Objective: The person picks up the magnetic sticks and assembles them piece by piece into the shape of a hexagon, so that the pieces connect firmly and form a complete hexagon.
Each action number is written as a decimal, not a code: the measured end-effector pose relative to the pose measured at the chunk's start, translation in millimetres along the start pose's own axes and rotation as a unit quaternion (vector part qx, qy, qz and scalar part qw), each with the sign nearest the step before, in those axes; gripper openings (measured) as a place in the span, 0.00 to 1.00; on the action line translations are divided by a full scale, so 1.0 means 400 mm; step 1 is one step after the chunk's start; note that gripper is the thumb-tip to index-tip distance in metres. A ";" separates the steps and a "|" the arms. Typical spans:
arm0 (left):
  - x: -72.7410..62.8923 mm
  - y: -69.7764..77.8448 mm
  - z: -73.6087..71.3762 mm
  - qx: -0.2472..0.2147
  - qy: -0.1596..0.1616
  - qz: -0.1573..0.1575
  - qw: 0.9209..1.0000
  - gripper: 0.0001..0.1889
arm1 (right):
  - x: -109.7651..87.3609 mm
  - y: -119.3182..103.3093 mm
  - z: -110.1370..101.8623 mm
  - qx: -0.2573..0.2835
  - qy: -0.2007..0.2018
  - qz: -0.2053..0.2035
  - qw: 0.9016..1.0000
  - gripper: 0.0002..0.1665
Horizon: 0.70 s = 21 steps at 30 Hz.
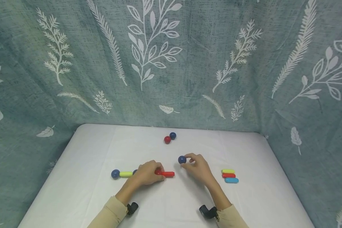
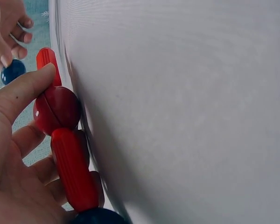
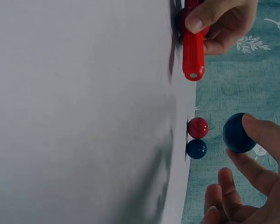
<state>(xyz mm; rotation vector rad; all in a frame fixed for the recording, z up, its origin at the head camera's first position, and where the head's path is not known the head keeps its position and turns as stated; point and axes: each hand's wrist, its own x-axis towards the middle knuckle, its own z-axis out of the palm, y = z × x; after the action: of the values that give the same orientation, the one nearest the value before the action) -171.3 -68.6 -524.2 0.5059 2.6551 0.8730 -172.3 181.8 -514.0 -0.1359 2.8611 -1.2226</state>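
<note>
My left hand (image 1: 148,173) grips a red ball (image 2: 58,111) in a chain of balls and rods, its thumb and fingers on either side. From that ball one red rod (image 1: 168,174) points right toward my other hand, its free end showing a small hole. A second red rod (image 2: 73,170) runs back under the left hand to a blue ball. Farther left, a yellow-green rod (image 1: 126,174) leads to the blue end ball (image 1: 115,174). Between thumb and index finger, my right hand (image 1: 199,168) pinches a loose blue ball (image 3: 238,133), up and right of the chain's free end.
Toward the table's far edge, a red ball (image 1: 167,140) and a blue ball (image 1: 173,136) lie side by side. Right of my right hand lie a yellow-green rod (image 1: 228,171), a red rod (image 1: 229,175) and a light-blue rod (image 1: 231,180). A patterned curtain (image 1: 188,63) hangs behind the white table (image 1: 82,152).
</note>
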 end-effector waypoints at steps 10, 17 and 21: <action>0.002 -0.004 0.001 0.004 0.000 0.003 1.000 0.11 | -0.055 0.032 0.006 0.016 -0.042 0.012 0.999 0.21; 0.003 -0.006 0.004 0.005 0.000 0.003 1.000 0.11 | -0.076 0.047 0.010 0.014 -0.076 -0.004 0.997 0.19; 0.002 -0.005 0.005 0.004 -0.001 0.001 1.000 0.11 | -0.081 0.044 0.012 0.001 -0.089 0.001 0.996 0.20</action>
<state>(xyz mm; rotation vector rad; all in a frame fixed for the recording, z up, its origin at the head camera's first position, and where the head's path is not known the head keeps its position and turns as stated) -171.8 -68.7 -527.2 0.5103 2.6578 0.8608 -141.1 193.4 -530.5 -0.2300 2.7060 -1.1499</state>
